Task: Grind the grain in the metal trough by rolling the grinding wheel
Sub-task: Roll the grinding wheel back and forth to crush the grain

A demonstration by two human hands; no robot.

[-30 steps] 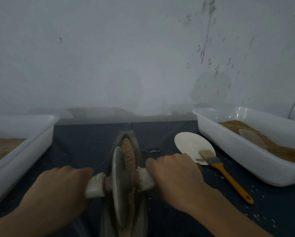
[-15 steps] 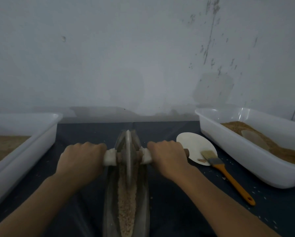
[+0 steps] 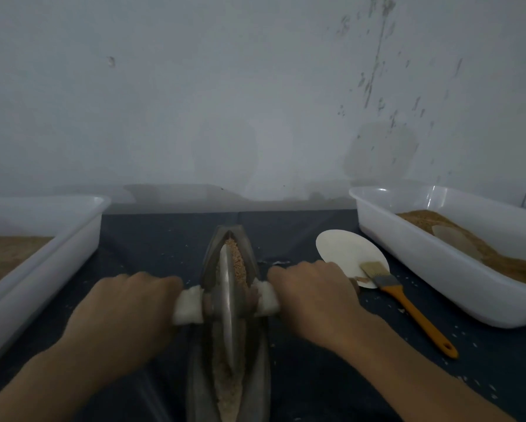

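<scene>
Two bare forearms reach in from the near edge, one on each side of a long metal trough [image 3: 257,373] that runs straight away from the person down the middle of the dark surface [image 3: 331,376]. Pale ground grain [image 3: 227,391] lies along the trough's near channel. Farther along, the grinding wheel [image 3: 227,303] stands upright on edge in the channel, about midway up the trough. The left hand [image 3: 127,312] has its grip closed round the axle handle on its side, fingers curled over it, with a white wrapped section [image 3: 189,305] of the handle showing between knuckles and wheel. The right hand [image 3: 313,296] has its grip closed the same way on the other end — a second white wrap [image 3: 266,300] shows by the wheel, and the brown tip of the handle pokes out past the hand.

Beyond the wheel, coarser brown grain [image 3: 236,258] fills the far end of the trough. Just right of the right hand lies a white round plate [image 3: 344,248], and a brush with an orange handle [image 3: 408,309] rests with its bristles on the plate's near rim, the handle pointing back toward the person. Loose grains are scattered on the surface around it.

Farther right sits a white plastic tub [image 3: 438,269] holding brown meal and a pale scoop-like piece; a matching tub [image 3: 42,263] on the left holds brown meal too. Behind everything rises a scuffed pale wall [image 3: 225,102].
</scene>
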